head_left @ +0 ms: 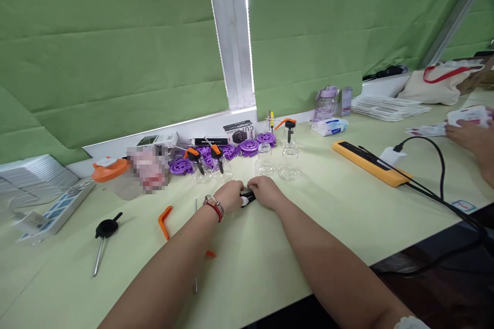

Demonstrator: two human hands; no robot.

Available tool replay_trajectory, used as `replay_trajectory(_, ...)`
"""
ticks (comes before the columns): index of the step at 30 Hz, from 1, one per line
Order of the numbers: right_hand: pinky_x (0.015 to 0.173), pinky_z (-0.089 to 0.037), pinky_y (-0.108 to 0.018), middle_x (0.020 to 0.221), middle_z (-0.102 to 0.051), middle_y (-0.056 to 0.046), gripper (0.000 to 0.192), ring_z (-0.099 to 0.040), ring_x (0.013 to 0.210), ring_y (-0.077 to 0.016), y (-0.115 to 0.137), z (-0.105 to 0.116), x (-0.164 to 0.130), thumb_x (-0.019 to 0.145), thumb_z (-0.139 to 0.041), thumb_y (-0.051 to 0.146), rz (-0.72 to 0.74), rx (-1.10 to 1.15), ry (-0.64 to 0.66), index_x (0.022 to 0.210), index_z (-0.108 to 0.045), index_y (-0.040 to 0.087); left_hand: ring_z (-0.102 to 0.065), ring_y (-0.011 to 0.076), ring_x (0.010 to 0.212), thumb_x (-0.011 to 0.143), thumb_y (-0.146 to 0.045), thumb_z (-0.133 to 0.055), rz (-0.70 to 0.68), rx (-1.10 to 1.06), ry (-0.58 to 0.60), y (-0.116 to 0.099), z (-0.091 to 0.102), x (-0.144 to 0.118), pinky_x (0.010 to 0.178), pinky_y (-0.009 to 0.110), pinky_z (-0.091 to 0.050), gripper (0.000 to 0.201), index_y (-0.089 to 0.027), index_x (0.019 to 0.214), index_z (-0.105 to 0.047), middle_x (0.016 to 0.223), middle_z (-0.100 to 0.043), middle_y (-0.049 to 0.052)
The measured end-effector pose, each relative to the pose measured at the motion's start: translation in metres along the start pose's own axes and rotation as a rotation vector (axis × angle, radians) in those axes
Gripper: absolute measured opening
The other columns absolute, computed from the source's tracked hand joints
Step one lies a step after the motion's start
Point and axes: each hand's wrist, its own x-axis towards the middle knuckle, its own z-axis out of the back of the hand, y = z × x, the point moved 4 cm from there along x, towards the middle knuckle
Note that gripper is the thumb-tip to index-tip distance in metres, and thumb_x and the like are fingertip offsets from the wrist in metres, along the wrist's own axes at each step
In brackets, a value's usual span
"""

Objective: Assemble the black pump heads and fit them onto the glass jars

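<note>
Green blinds back a pale, smooth desk (347, 205), where the left hand (228, 196) and right hand (266, 191) meet mid-desk, both pinching a small black-and-white part (247, 197) with a coiled metal spring. Just beyond stand round clear glass jars (288, 162); flat purple toothed discs (249, 145) lie behind.

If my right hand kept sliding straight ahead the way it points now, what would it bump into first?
The right hand, holding a small black part with the left hand, points toward the window. First in line is probably the clear glass jar just beyond it, though depth is hard to judge.
</note>
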Motion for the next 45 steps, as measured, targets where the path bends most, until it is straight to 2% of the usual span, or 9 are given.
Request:
replay_trajectory(11, 0.064, -0.032, -0.022, 0.072, -0.066, -0.003, 0.025, -0.053, 0.072, -0.0149, 0.001, 0.002, 0.0, 0.079, -0.046, 0.011, -0.009, -0.011, 0.008, 0.069, -0.068, 0.018, -0.061, 0.0225, 0.081, 0.069, -0.021, -0.057, -0.014, 0.029, -0.011, -0.005, 0.0, -0.002, 0.063, 0.027, -0.041, 0.019, -0.017, 0.086, -0.064, 0.093, -0.064, 0.01)
replay_trajectory(21, 0.065, -0.032, -0.022, 0.075, -0.066, -0.004, 0.023, -0.053, 0.075, -0.0153, 0.003, 0.003, -0.001, 0.081, -0.049, 0.013, -0.024, -0.024, 0.02, 0.073, -0.069, 0.018, -0.062, 0.0221, 0.081, 0.067, -0.02, -0.06, 0.028, 0.004, -0.013, 0.006, 0.002, 0.003, 0.061, 0.026, -0.042, 0.025, -0.017, 0.092, -0.063, 0.094, -0.065, 0.01)
replay_trajectory(27, 0.067, -0.033, -0.022, 0.073, -0.066, -0.004, 0.023, -0.053, 0.075, -0.0153, 0.003, 0.003, -0.002, 0.08, -0.048, 0.011, -0.019, -0.016, 0.016, 0.072, -0.069, 0.018, -0.062, 0.0209, 0.078, 0.067, -0.027, -0.063, 0.076, -0.043, -0.001, 0.016, 0.001, 0.006, 0.056, 0.024, -0.042, 0.034, -0.017, 0.099, -0.061, 0.096, -0.066, 0.01)
replay_trajectory(33, 0.07, -0.034, -0.023, 0.077, -0.067, -0.004, 0.023, -0.054, 0.078, -0.0161, 0.003, 0.002, -0.001, 0.08, -0.048, 0.011, -0.02, -0.004, 0.007, 0.073, -0.07, 0.018, -0.062, 0.0203, 0.079, 0.066, -0.023, -0.065, 0.08, -0.077, -0.007, 0.013, 0.003, 0.005, 0.059, 0.024, -0.043, 0.038, -0.015, 0.103, -0.06, 0.098, -0.065, 0.011)
replay_trajectory(37, 0.071, -0.036, -0.023, 0.081, -0.068, -0.005, 0.022, -0.056, 0.082, -0.0168, 0.0, 0.0, 0.0, 0.081, -0.049, 0.014, -0.038, 0.017, 0.014, 0.077, -0.071, 0.019, -0.061, 0.0201, 0.088, 0.072, -0.021, -0.059, 0.06, -0.111, -0.061, 0.012, 0.023, -0.003, 0.072, 0.026, -0.046, 0.035, -0.015, 0.106, -0.059, 0.104, -0.063, 0.011)
replay_trajectory(40, 0.074, -0.038, -0.024, 0.088, -0.069, -0.006, 0.023, -0.058, 0.086, -0.0174, -0.002, -0.001, 0.0, 0.083, -0.048, 0.015, -0.036, 0.03, 0.011, 0.081, -0.071, 0.019, -0.059, 0.0199, 0.09, 0.076, -0.026, -0.055, 0.022, -0.213, -0.201, 0.021, 0.053, -0.021, 0.078, 0.029, -0.046, 0.032, -0.015, 0.106, -0.059, 0.103, -0.063, 0.009)
replay_trajectory(43, 0.077, -0.04, -0.026, 0.095, -0.07, -0.007, 0.024, -0.059, 0.089, -0.0186, -0.003, -0.002, 0.0, 0.084, -0.048, 0.016, -0.048, 0.045, 0.016, 0.088, -0.071, 0.018, -0.059, 0.0201, 0.091, 0.077, -0.033, -0.052, 0.008, -0.296, -0.305, 0.043, 0.081, -0.055, 0.081, 0.03, -0.046, 0.031, -0.017, 0.102, -0.06, 0.102, -0.064, 0.007)
replay_trajectory(45, 0.081, -0.041, -0.028, 0.102, -0.069, -0.009, 0.025, -0.059, 0.094, -0.02, -0.004, -0.001, 0.0, 0.084, -0.048, 0.016, -0.067, 0.048, 0.004, 0.095, -0.07, 0.016, -0.058, 0.0204, 0.092, 0.076, -0.037, -0.052, 0.062, -0.337, -0.347, 0.064, 0.092, -0.085, 0.081, 0.031, -0.046, 0.033, -0.018, 0.101, -0.06, 0.1, -0.065, 0.006)
